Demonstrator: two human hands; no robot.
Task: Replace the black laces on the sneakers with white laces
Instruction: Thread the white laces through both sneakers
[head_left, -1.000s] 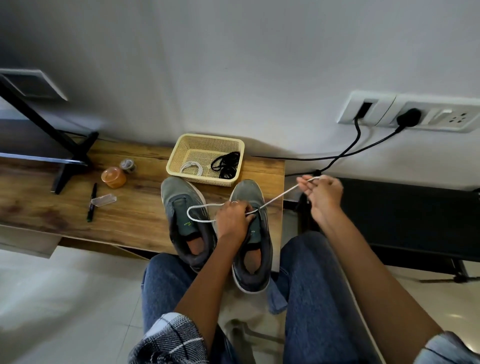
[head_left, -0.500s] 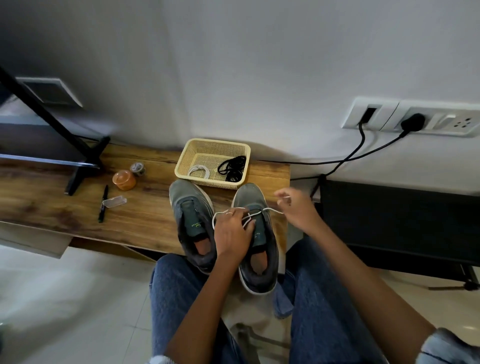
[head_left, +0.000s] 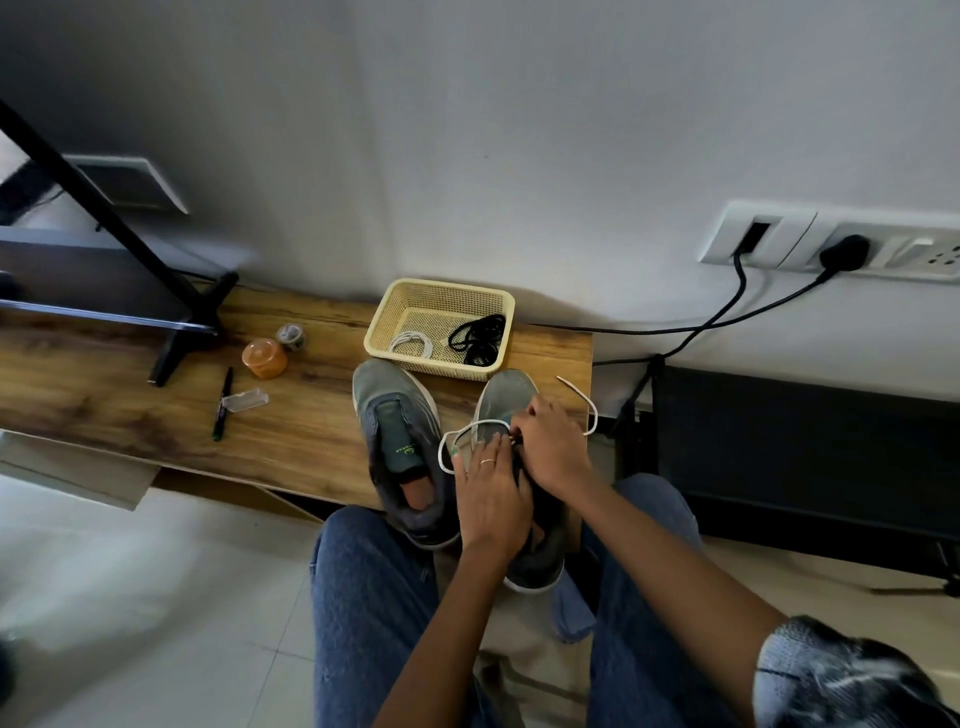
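- The right hand (head_left: 553, 449) curls its fingertips onto the white lace (head_left: 451, 441) at the eyelets of the right sneaker (head_left: 511, 397); the left hand (head_left: 491, 493) lies flat, fingers straight, on the tongue.
- The lace loops out left of the fingers; its free end trails right, past the wooden bench (head_left: 156, 395) edge.
- Both sneakers point toes toward the wall; the right one's heel overhangs the near edge.
- The left sneaker (head_left: 400, 441) sits just beside; the basket (head_left: 441, 296) touches the toes, holding black laces (head_left: 478, 338).
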